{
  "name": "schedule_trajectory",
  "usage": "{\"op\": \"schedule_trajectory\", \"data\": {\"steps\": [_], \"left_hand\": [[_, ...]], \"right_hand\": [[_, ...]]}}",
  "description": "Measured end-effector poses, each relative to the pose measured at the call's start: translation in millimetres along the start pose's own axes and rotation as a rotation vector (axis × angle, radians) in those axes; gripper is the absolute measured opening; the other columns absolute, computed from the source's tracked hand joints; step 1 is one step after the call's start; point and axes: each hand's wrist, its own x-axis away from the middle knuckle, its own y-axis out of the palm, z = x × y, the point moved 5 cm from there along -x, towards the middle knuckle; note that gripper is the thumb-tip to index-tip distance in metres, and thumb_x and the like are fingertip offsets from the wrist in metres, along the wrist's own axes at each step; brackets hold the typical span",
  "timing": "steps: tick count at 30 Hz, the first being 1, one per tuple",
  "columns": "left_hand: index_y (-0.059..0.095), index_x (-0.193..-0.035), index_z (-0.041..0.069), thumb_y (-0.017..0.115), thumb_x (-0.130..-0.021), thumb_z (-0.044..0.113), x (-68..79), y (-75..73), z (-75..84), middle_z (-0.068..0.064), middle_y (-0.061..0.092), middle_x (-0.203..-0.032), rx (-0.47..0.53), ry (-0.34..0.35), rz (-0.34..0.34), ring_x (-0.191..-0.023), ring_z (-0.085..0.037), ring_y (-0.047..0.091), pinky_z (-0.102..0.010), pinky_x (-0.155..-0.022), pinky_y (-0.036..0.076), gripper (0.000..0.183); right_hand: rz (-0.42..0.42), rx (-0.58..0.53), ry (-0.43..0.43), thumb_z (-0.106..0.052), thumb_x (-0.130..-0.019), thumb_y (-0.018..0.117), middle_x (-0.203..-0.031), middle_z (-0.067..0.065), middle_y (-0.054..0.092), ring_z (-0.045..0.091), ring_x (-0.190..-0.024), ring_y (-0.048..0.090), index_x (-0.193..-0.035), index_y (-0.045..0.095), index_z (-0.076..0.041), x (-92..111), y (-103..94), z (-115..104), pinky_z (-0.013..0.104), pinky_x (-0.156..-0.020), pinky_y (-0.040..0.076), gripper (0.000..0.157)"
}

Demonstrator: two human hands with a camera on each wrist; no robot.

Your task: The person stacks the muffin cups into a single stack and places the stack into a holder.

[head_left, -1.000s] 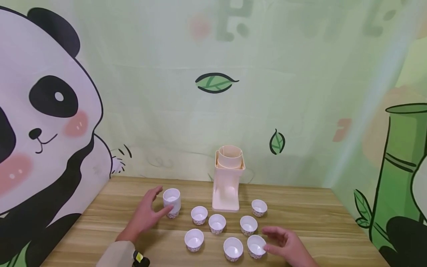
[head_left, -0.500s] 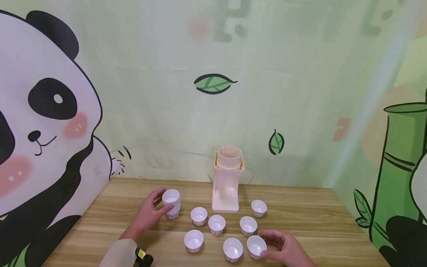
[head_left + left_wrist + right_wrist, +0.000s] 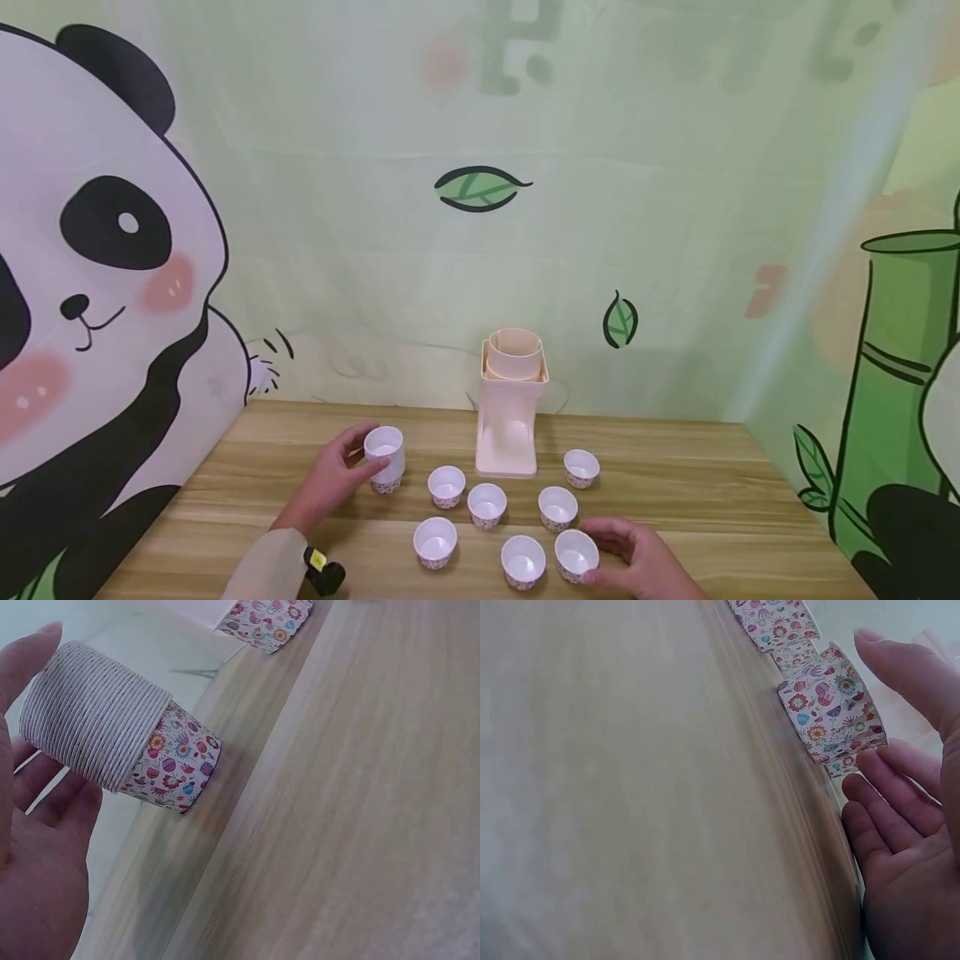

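Observation:
In the head view my left hand [image 3: 333, 473] holds a stack of white paper baking cups [image 3: 385, 458], thumb in front and fingers behind. The left wrist view shows the stack's ribbed rims [image 3: 97, 716] nested above one flower-printed side. My right hand [image 3: 637, 554] stands beside the nearest right-hand baking cup [image 3: 577, 556], thumb and fingers spread around its right side. The right wrist view has this printed cup [image 3: 832, 709] near the fingertips [image 3: 868, 761], the thumb held apart from it.
Several single baking cups, among them a left front cup [image 3: 435, 542], a middle cup [image 3: 487, 505] and a back right cup [image 3: 582, 468], stand on the wooden table [image 3: 675, 467]. Behind them is a pale pink dispenser-like stand [image 3: 507, 417]. A panda-printed backdrop [image 3: 360, 250] rises at the table's back.
My left hand has moved in and taken hold of the stack. The right hand has come slightly left, closer around its cup. The cups stay in place.

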Motion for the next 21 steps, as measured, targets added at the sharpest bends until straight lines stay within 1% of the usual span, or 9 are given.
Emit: {"op": "schedule_trajectory", "data": {"steps": [7, 13, 18, 21], "left_hand": [[0.053, -0.145, 0.003, 0.080, -0.091, 0.027, 0.5, -5.0, 2.3, -0.019, 0.061, -0.141, 0.023, 0.013, -0.019, -0.133, -0.036, 0.057, -0.050, -0.115, 0.044, 0.065], [0.055, -0.144, 0.004, 0.079, -0.091, 0.026, -0.6, -9.9, -0.3, -0.019, 0.062, -0.141, 0.040, 0.018, -0.039, -0.133, -0.036, 0.058, -0.049, -0.113, 0.046, 0.061], [0.055, -0.144, 0.005, 0.079, -0.091, 0.026, -2.3, -11.3, -2.1, -0.020, 0.062, -0.141, 0.045, 0.016, -0.062, -0.132, -0.037, 0.059, -0.048, -0.112, 0.048, 0.061], [0.056, -0.144, 0.007, 0.079, -0.091, 0.028, -2.7, -11.5, -2.5, -0.019, 0.063, -0.141, 0.031, 0.006, -0.069, -0.132, -0.036, 0.059, -0.046, -0.111, 0.049, 0.061]], "right_hand": [[0.000, 0.036, 0.008, -0.013, -0.085, 0.084, -0.131, 0.031, 0.064, -0.001, -0.115, 0.063, -0.132, 0.059, 0.010, -1.9, 1.9, -0.5, 0.013, -0.098, 0.050, 0.058], [0.020, 0.087, 0.053, -0.017, -0.083, 0.086, -0.130, 0.024, 0.067, -0.002, -0.114, 0.063, -0.131, 0.062, 0.005, -3.8, 2.3, 2.7, 0.013, -0.098, 0.049, 0.058], [0.028, 0.079, 0.099, -0.019, -0.082, 0.087, -0.131, 0.020, 0.068, -0.002, -0.115, 0.063, -0.131, 0.064, 0.001, -4.0, 3.7, 1.9, 0.012, -0.098, 0.048, 0.057], [0.027, 0.087, 0.094, -0.019, -0.082, 0.087, -0.130, 0.021, 0.068, 0.001, -0.115, 0.063, -0.131, 0.064, 0.001, -4.1, 4.1, -0.2, 0.013, -0.097, 0.048, 0.057]]}}
